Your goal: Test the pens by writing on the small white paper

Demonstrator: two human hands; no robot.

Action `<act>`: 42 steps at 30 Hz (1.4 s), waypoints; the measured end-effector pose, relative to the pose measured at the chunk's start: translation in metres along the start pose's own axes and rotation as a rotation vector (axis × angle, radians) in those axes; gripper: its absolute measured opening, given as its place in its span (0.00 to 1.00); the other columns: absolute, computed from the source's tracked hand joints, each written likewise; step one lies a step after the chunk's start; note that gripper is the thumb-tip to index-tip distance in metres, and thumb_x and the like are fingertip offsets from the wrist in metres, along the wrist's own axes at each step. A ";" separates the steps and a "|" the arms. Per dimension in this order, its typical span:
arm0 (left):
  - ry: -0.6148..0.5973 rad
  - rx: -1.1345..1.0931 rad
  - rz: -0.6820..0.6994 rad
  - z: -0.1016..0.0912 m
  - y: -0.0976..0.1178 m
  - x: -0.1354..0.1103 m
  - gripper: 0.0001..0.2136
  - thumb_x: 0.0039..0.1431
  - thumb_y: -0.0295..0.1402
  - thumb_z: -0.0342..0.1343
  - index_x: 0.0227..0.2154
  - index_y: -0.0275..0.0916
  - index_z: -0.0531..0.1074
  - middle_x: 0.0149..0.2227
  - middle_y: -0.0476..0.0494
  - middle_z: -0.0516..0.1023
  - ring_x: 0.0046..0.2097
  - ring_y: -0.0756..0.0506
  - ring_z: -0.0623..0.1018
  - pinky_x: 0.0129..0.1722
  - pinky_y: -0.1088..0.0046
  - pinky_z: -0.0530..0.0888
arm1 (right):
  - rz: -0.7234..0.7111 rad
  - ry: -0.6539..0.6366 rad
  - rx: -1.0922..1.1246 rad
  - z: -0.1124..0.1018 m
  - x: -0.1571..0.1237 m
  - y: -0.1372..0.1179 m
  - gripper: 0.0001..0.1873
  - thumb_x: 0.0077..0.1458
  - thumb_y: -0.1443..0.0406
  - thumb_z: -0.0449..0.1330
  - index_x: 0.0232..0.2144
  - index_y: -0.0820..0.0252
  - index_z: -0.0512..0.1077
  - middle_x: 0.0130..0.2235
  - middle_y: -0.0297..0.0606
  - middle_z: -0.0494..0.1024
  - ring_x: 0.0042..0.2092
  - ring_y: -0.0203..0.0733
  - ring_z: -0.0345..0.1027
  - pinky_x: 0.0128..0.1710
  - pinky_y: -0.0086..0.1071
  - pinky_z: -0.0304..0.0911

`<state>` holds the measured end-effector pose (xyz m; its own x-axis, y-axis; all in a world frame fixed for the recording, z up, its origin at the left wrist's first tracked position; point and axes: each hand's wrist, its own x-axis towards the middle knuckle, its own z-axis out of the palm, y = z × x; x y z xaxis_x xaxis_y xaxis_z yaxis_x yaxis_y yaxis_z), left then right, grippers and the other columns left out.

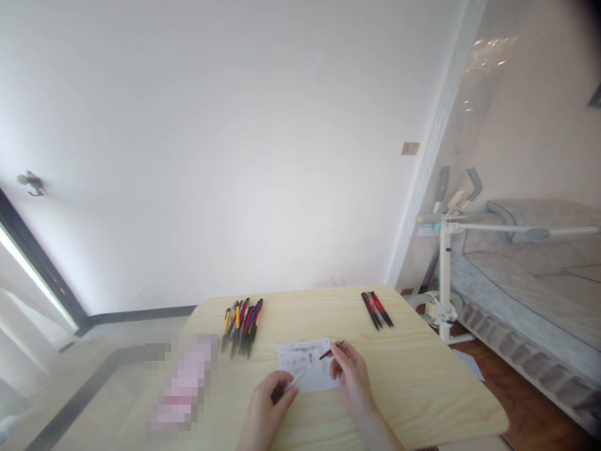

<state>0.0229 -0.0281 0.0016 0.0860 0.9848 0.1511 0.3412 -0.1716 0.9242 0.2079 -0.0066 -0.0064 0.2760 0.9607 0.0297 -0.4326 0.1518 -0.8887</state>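
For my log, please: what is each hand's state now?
Left hand: closed, holding a slim pale object.
Right hand: closed, holding a slim dark object.

One left hand, one right hand. One pale pen part, one dark pen part. One paper, one table. Pen bunches: two; overlapping, pens per bunch unclear. One sofa, one wall socket.

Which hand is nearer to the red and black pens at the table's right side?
Right. The right hand, at the right edge of the paper, is in front and left of these pens; the left hand is farther, at the paper's lower left.
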 end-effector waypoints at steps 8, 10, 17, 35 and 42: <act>-0.020 0.029 0.005 -0.001 -0.002 -0.001 0.09 0.47 0.39 0.57 0.27 0.38 0.72 0.24 0.48 0.74 0.27 0.47 0.71 0.28 0.74 0.66 | -0.003 -0.043 0.003 -0.001 0.000 0.001 0.13 0.43 0.59 0.64 0.26 0.63 0.69 0.24 0.31 0.71 0.18 0.27 0.57 0.16 0.23 0.50; -0.023 0.031 0.001 -0.001 -0.001 -0.001 0.09 0.47 0.38 0.57 0.27 0.38 0.72 0.24 0.47 0.74 0.27 0.47 0.71 0.28 0.73 0.66 | 0.000 -0.028 0.032 -0.003 0.001 0.001 0.12 0.43 0.59 0.64 0.27 0.63 0.69 0.24 0.31 0.71 0.18 0.27 0.56 0.16 0.22 0.50; -0.016 0.032 -0.006 -0.001 0.000 -0.001 0.08 0.47 0.37 0.57 0.27 0.38 0.72 0.25 0.47 0.74 0.27 0.47 0.71 0.27 0.74 0.66 | 0.016 -0.043 0.040 -0.006 0.002 0.003 0.11 0.44 0.61 0.64 0.27 0.63 0.69 0.25 0.32 0.71 0.19 0.27 0.57 0.17 0.23 0.50; -0.044 0.097 -0.009 -0.002 0.003 -0.001 0.08 0.48 0.36 0.55 0.29 0.37 0.71 0.26 0.47 0.74 0.29 0.47 0.72 0.29 0.74 0.67 | -0.017 -0.073 -0.039 -0.006 0.002 0.005 0.10 0.47 0.60 0.62 0.27 0.62 0.69 0.24 0.32 0.70 0.20 0.28 0.58 0.18 0.23 0.50; -0.044 0.103 0.000 -0.001 0.001 -0.001 0.08 0.48 0.35 0.56 0.29 0.37 0.72 0.27 0.46 0.75 0.29 0.47 0.72 0.28 0.74 0.67 | -0.018 -0.073 -0.032 -0.007 0.002 0.006 0.10 0.47 0.61 0.62 0.27 0.62 0.69 0.23 0.30 0.69 0.19 0.28 0.58 0.18 0.23 0.49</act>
<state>0.0219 -0.0294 0.0025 0.1260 0.9831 0.1332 0.4350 -0.1754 0.8832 0.2118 -0.0050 -0.0153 0.2197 0.9724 0.0779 -0.4005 0.1627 -0.9017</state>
